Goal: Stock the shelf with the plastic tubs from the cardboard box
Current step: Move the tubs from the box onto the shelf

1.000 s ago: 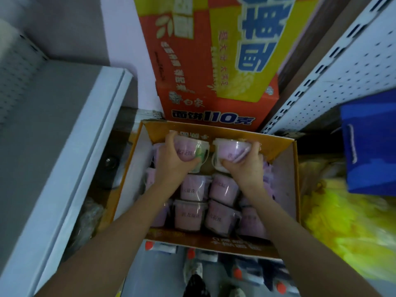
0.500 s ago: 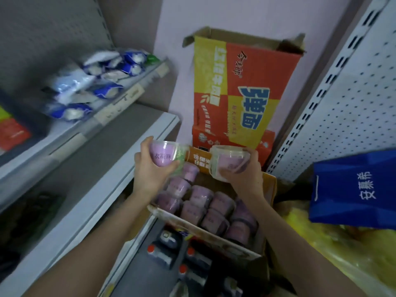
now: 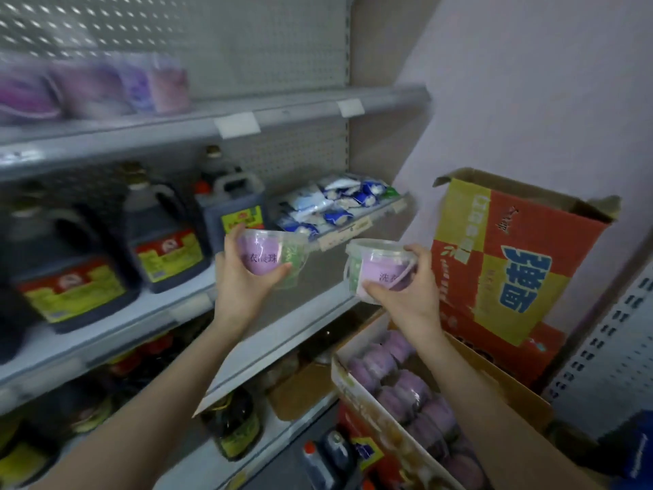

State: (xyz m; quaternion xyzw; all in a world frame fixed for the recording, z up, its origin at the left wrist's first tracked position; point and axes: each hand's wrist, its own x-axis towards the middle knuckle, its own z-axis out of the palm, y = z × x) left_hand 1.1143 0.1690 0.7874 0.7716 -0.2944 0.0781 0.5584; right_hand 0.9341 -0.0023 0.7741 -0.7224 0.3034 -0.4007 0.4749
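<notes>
Left hand (image 3: 243, 277) is wrapped round one plastic tub (image 3: 263, 254), thumb across the front and fingers round the back; right hand (image 3: 406, 295) grips a second tub (image 3: 376, 265), thumb under the base, fingers curled over the far side, and that one's tipped a bit. Both tubs are up in the air, touching only the hands.

Just beyond and between the hands there's a bare stretch of shelf (image 3: 318, 277), with dark jugs (image 3: 162, 238) off to the left and blue-and-white packets (image 3: 335, 203) above; I'd guess that's the spot. So land the left one flat, label out, then level the right one and park it just beside; no dropping.

Tubs look like clear plastic with lids and a thin handle, purple and green inside; probably light and a bit slippery.

Cardboard box (image 3: 357, 394) sits below the right hand, with plenty of purple tubs (image 3: 399, 383) in it.
</notes>
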